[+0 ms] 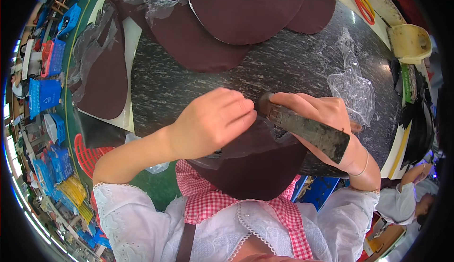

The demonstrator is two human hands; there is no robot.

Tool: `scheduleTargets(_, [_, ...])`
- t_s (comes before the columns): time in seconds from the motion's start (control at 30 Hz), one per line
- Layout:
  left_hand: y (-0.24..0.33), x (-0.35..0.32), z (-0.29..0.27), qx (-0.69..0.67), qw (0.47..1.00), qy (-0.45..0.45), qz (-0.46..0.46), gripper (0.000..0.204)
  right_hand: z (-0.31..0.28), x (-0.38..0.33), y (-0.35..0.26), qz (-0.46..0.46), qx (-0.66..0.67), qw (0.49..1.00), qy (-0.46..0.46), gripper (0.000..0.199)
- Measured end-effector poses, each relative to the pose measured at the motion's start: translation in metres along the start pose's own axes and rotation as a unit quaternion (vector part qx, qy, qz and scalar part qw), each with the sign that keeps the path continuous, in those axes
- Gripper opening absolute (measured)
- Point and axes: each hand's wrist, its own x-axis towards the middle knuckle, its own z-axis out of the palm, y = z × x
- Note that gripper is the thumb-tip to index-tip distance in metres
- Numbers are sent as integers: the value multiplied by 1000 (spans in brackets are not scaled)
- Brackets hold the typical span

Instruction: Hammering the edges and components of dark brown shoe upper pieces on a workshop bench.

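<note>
My right hand (324,113) grips a cobbler's hammer (307,129) with a round face and a long, flat, flared end. The handle's brown tip pokes out behind the hand. The round face hangs close to my left fingers. Curled above the near part of a dark brown rounded piece (255,172), my left hand (213,118) is closed; what its fingertips hold is hidden. That piece looks like leather or thin sheet and overhangs the table's near edge. A shiny strip crosses its upper part, partly covered by my hands.
Several similar brown pieces (241,11) overlap at the far side of the streaked dark tabletop (189,85); another brown piece (104,82) lies left. Crumpled clear film (352,89) is at right, near a yellowish container (409,42) and orange-handled scissors (364,8). A co-worker (406,198) is at lower right.
</note>
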Motion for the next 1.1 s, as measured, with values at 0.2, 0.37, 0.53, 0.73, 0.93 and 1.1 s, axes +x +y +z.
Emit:
scheduleTargets(0.2, [12,-7,4,63,998,8,-14,28,5,0,-3,-24,0,1000,-11,41])
scheduleTargets(0.37, [6,-13,-5,-121,982,35,-143,32,7,0,-4,-17,12,1000,-3,40])
scheduleTargets(0.53, [17,-20,5,17,998,30,-47,34,7,8,-4,-46,-7,999,-5,41])
scheduleTargets(0.73, [16,-19,-13,-55,978,55,-194,32,12,6,-9,-70,-35,997,-9,38])
scheduleTargets(0.93, [19,-31,-4,-32,987,76,-138,31,11,13,-10,-84,-49,995,4,39])
scheduleTargets(1.1, [33,-36,-6,106,992,6,-67,30,9,24,-20,-96,-61,993,-19,36])
